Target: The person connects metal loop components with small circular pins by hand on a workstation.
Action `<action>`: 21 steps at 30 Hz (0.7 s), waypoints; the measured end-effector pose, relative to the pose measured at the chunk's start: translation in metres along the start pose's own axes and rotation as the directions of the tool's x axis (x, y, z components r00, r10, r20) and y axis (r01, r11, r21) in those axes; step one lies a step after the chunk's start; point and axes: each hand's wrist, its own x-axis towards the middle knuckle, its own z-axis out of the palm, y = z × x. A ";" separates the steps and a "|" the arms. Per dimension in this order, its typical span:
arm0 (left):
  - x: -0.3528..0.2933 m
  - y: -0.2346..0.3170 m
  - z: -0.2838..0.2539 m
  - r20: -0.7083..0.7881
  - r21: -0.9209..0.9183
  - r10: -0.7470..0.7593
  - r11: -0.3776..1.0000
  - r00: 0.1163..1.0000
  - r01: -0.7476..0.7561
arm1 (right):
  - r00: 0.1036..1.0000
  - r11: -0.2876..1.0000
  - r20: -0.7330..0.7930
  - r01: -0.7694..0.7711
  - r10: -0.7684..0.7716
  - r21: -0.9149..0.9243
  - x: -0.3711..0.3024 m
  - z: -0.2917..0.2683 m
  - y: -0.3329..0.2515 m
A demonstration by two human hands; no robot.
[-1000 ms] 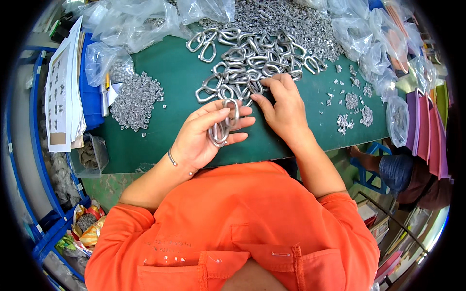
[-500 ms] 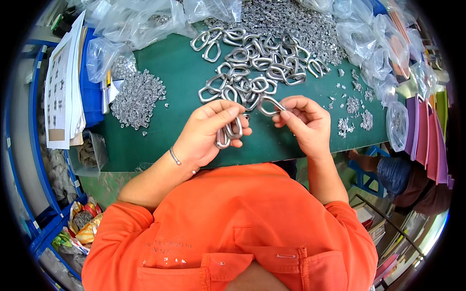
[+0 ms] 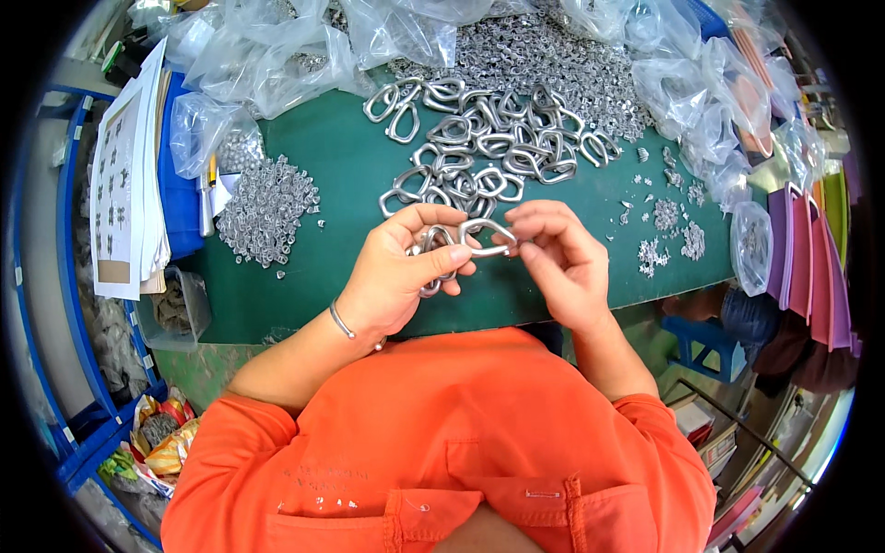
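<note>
My left hand (image 3: 398, 265) is closed around several shiny metal rings (image 3: 430, 288), bent into rounded oblong links, and its thumb lies across them. One more metal ring (image 3: 481, 223) sticks out to the right between my hands, its left end by my left thumb. At that ring's right end are the fingertips of my right hand (image 3: 570, 265), which pinch it with thumb and fingers. Just beyond both hands lies a loose heap of similar metal rings (image 3: 496, 144) on the green tabletop (image 3: 359, 166).
Small clear-looking pieces form a pile (image 3: 269, 210) at left and a broad heap (image 3: 535, 55) at the back. Little clusters (image 3: 666, 214) lie at right. Plastic bags (image 3: 277, 64), a blue bin (image 3: 177, 175) with papers, and purple and pink folders (image 3: 800, 249) edge the table.
My right hand has brought its ring left and nearer, up against the rings in my left hand. The view has shifted slightly.
</note>
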 end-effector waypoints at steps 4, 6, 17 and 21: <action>-0.002 -0.002 0.000 -0.014 0.023 0.021 1.000 1.000 -0.021 | 0.940 0.893 0.079 -0.340 0.332 0.296 0.000 -0.007 0.000; -0.002 -0.004 0.000 -0.007 0.040 0.065 0.997 0.998 -0.065 | 0.939 0.906 0.163 -0.337 0.303 0.256 -0.003 -0.006 0.000; -0.002 0.003 0.004 0.022 -0.179 0.056 0.982 0.998 -0.051 | 0.998 0.991 0.026 0.062 -0.065 0.115 -0.010 0.003 0.010; -0.002 0.002 0.004 0.036 -0.229 0.027 0.973 0.999 -0.018 | 0.991 0.988 0.025 0.126 -0.128 0.088 -0.011 0.004 0.008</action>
